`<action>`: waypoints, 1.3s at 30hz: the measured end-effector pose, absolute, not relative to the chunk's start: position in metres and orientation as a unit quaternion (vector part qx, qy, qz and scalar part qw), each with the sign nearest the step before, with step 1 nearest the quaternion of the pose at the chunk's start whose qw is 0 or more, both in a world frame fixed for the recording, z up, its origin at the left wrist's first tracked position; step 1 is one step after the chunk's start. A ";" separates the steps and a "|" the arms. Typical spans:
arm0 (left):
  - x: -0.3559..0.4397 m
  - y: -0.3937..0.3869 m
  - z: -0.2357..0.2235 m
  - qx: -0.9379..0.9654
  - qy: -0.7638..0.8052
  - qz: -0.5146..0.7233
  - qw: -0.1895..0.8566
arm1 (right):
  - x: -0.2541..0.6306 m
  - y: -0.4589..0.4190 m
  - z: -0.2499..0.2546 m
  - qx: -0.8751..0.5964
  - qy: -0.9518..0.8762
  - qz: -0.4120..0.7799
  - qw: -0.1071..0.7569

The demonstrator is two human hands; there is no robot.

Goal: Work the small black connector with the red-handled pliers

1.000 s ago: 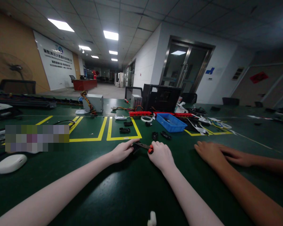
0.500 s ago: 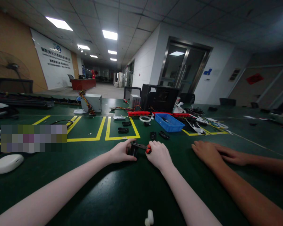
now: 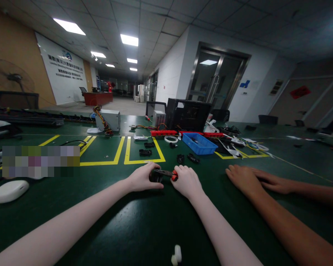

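Note:
My left hand [image 3: 144, 177] is closed round a small black plastic part [image 3: 155, 176], thumb below and fingers above. In my right hand [image 3: 188, 180] is a pair of pliers [image 3: 165, 172] with red-orange handles. Its dark jaws reach left to the black part and appear to touch it; whether they grip it I cannot tell. Most of the handles are hidden by my right fingers. Beyond my hands lie several similar black parts, among them one black part [image 3: 180, 159] and another black part [image 3: 193, 158] beside it.
A blue tray [image 3: 199, 145] stands behind my right hand. Further back are a black computer case [image 3: 187, 115] and a power supply [image 3: 111, 120]. To the right, another person's hands [image 3: 245, 177] rest on the green table [image 3: 122, 236]. White earbuds [image 3: 177, 254] lie near the front.
The black part has turned a little in my left hand, from more upright to more tilted. The pliers stay in my right hand, hardly moved.

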State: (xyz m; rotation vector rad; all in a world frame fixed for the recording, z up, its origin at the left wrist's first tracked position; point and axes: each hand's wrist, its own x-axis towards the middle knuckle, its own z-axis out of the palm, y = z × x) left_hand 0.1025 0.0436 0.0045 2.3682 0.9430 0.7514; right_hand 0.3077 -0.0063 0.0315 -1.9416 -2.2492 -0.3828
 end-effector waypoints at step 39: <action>0.102 0.043 0.003 0.862 0.345 0.302 0.218 | 0.314 -0.009 0.037 -0.646 -0.751 -0.100 0.086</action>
